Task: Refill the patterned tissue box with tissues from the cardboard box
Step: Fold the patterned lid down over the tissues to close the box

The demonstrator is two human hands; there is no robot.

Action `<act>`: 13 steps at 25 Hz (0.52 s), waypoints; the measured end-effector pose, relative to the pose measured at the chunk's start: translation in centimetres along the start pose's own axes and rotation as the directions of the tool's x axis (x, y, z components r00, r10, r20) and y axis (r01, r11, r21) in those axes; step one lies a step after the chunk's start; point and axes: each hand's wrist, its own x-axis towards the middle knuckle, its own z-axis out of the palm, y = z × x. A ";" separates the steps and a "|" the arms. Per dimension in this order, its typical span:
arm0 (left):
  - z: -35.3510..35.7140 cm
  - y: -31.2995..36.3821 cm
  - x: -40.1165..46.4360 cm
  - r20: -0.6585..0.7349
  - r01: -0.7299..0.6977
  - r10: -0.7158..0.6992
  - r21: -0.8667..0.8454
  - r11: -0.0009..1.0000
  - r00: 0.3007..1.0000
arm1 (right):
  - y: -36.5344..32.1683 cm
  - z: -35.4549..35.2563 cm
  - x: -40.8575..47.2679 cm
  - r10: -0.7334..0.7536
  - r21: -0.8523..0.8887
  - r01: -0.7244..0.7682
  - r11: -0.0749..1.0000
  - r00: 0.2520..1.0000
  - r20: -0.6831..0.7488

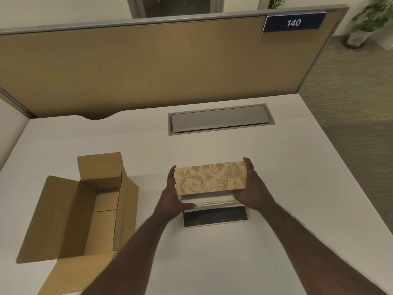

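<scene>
Nearest, centre: dark base panel (215, 216) flat on white tabletop (276, 167), tissue pack (209, 202) resting on it.
Above: patterned tissue box (210, 177) tilted over pack, left hand (173, 196) and right hand (251, 188) at its ends, fingers (247, 167) clamped on cover and pack.
Left: cardboard box (85, 209), flaps open, interior apparently empty.
Far: cable hatch (219, 120), partition (148, 67).
Step, judged: closing cover over refill. Next: lowering squarely, edges aligned with base.

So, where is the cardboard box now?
In the head view the cardboard box stands open on the white desk, at the left, apart from the patterned tissue box held in both hands.
</scene>
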 end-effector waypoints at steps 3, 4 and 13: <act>0.4 0.5 -0.2 -0.025 -0.018 0.017 -0.043 0.999 1.000 | -0.2 -0.7 -0.1 -0.025 0.015 0.024 1.000 0.996 0.087; 0.7 0.8 -0.2 -0.042 -0.015 0.013 -0.065 0.998 0.999 | -0.3 -0.8 -0.1 -0.021 0.021 0.019 1.000 0.996 0.088; 1.4 1.4 -0.9 -0.118 0.097 -0.128 -0.235 0.967 0.985 | 0.3 0.0 -1.5 0.038 0.132 -0.045 0.990 0.998 0.059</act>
